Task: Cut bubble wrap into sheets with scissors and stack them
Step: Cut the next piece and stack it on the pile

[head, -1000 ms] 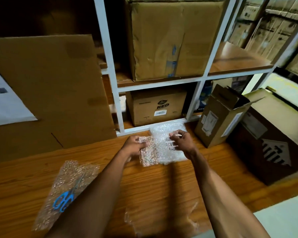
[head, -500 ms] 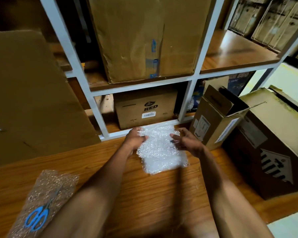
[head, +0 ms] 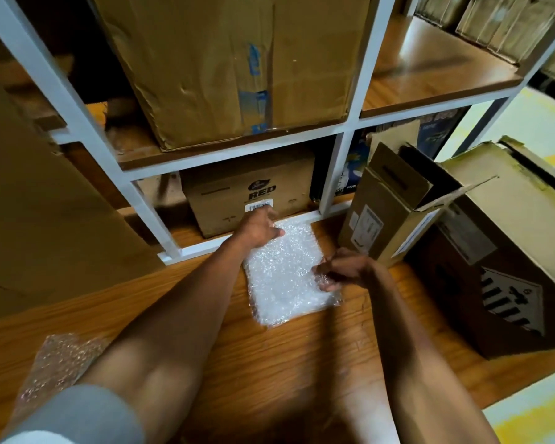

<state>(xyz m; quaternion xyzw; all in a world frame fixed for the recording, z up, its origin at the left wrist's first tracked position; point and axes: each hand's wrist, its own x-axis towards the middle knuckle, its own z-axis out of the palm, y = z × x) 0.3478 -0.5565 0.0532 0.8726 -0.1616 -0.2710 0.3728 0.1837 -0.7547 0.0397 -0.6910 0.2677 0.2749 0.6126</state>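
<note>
Here the left hand presses flat-fingered on the bubble wrap stack; the right hand pinches its near edge under the fingertips.

White-framed shelving with wooden shelves, wooden table, pale floor.
</note>
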